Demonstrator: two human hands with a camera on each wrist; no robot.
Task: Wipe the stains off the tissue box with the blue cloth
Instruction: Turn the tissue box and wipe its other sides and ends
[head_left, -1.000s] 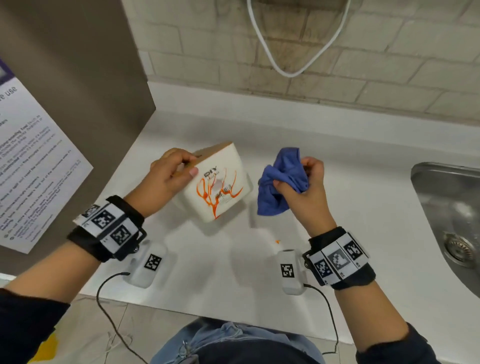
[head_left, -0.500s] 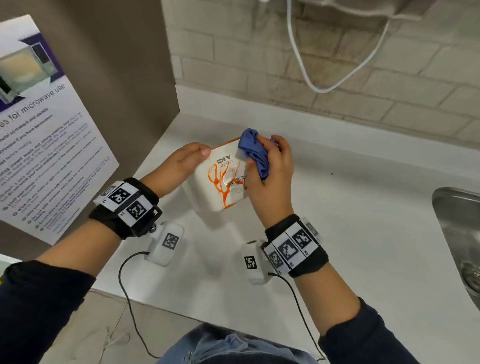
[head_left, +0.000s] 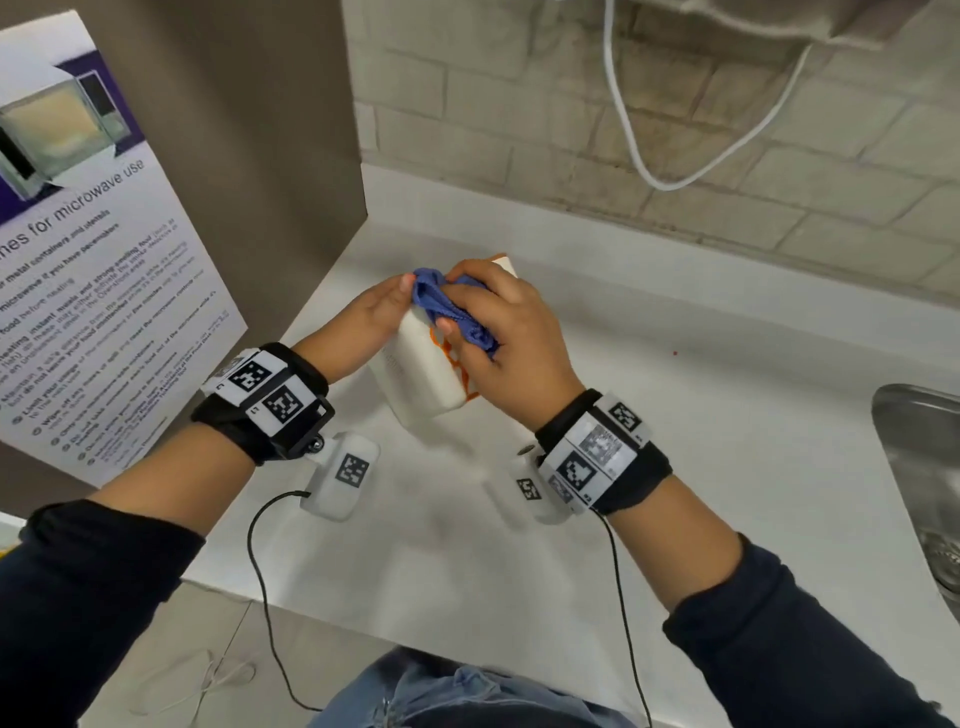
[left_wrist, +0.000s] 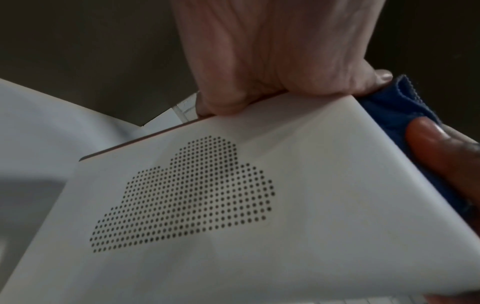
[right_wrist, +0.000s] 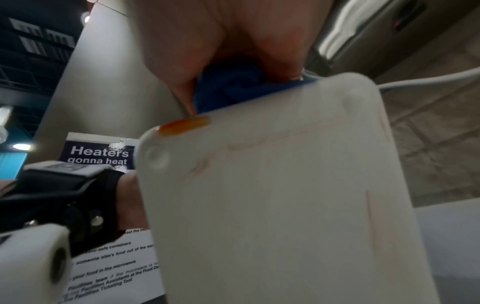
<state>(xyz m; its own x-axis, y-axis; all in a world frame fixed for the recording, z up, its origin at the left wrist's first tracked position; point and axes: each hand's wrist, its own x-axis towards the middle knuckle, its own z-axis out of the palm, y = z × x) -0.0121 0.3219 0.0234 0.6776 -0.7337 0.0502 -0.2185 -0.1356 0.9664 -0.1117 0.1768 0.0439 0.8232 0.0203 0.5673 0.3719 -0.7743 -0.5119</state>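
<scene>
While tilted above the white bench (head_left: 675, 467), tissue box (head_left: 421, 374) gripped by left hand (head_left: 363, 322); blue cloth (head_left: 452, 312) bunched in curled right hand (head_left: 509, 343) fingers, pressed on its orange-marked face

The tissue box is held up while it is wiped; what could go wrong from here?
1. The left hand holds the tissue box tilted off the counter by one end only. A hard push from the blue cloth in the right hand might twist it out of that grip.
2. The cloth is bunched, so it may smear the orange marks instead of lifting them.
</scene>
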